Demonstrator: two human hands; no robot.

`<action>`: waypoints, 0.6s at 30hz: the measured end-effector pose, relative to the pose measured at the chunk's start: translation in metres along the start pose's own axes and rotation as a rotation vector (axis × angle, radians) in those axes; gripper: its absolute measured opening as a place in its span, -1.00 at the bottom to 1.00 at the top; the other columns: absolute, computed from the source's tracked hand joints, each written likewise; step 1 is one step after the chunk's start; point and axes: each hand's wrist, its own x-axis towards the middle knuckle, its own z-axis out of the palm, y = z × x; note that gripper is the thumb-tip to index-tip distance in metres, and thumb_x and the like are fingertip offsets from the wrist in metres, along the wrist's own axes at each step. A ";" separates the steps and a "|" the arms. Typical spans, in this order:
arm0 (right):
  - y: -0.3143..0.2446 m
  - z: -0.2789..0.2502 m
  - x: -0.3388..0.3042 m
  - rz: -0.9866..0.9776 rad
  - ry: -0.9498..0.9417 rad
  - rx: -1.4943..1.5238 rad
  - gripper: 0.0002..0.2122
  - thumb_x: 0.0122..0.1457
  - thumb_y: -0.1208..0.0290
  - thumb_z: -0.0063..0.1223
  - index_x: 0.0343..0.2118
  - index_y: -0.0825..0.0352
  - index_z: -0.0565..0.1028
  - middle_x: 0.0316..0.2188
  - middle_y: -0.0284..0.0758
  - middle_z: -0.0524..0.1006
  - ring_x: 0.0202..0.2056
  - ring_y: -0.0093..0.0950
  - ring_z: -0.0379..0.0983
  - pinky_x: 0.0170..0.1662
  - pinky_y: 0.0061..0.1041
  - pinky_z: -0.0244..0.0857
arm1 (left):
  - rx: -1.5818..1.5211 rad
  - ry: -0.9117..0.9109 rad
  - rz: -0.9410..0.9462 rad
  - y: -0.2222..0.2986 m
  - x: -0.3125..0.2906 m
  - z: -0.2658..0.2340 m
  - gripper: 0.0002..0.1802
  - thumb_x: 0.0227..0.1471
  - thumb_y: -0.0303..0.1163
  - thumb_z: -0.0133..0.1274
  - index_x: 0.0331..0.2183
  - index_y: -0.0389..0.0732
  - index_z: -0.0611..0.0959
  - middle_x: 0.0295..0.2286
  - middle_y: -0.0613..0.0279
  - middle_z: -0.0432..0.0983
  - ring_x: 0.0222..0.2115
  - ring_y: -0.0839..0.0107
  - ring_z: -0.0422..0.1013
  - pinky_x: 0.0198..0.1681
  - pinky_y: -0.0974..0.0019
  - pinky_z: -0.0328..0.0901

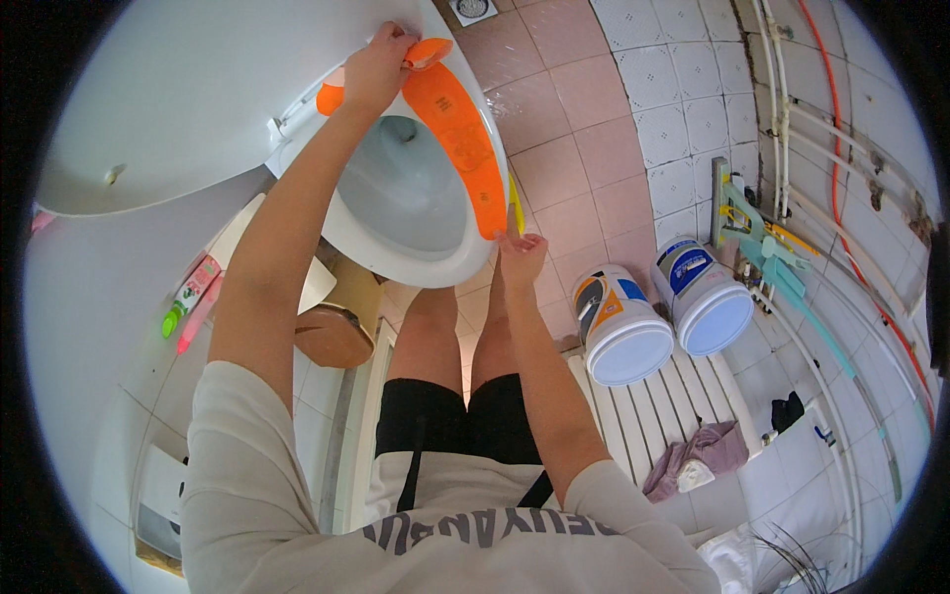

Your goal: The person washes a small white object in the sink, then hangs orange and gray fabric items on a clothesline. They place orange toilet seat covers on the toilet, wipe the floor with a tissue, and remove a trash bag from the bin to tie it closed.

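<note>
An orange toilet seat pad lies along the right side of the white toilet's rim. Its upper end is folded up beside my left hand, whose fingers are closed on it near the back of the bowl. More orange pad shows to the left of that wrist, partly covered by my forearm. My right hand pinches the pad's near end at the front right of the rim; some of its fingertips are hard to make out. Water stands in the bowl between my two arms.
A raised white lid fills the upper left. Two white buckets stand to the right, near a slatted white board with a mauve cloth. Pipes run along the right wall. A brown-lidded bin sits left of my legs.
</note>
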 end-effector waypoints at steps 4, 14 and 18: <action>-0.042 -0.013 0.010 -0.468 -0.027 -0.337 -0.60 -0.01 0.50 0.07 -0.08 0.44 0.28 -0.11 -0.09 0.38 -0.08 -0.27 0.33 -0.06 -0.33 0.22 | -0.144 0.236 -0.018 0.019 -0.021 -0.072 -0.76 -0.19 -0.49 0.08 -0.33 -0.14 0.59 -0.36 0.24 0.46 -0.38 0.16 0.42 -0.33 0.26 0.32; -0.062 0.010 0.001 -1.016 -0.362 -0.976 -0.46 0.04 0.53 -0.20 0.16 0.42 0.11 0.21 -0.04 0.00 0.24 -0.18 -0.11 0.20 -0.06 -0.16 | -0.916 0.576 -0.805 0.076 -0.192 -0.243 -0.76 0.06 -0.44 -0.03 -0.18 -0.23 0.48 -0.37 0.25 0.42 -0.53 0.58 0.25 -0.50 0.53 0.15; -0.040 -0.014 -0.044 -0.859 -0.423 -1.065 -0.49 0.09 0.47 -0.22 0.16 0.42 0.12 0.20 -0.04 0.04 0.20 -0.16 0.01 0.21 -0.14 -0.13 | -1.739 0.538 -1.080 0.092 -0.236 -0.241 -0.67 0.13 -0.27 -0.09 -0.11 -0.23 0.39 -0.34 0.26 0.39 -0.56 0.56 0.20 -0.52 0.49 0.11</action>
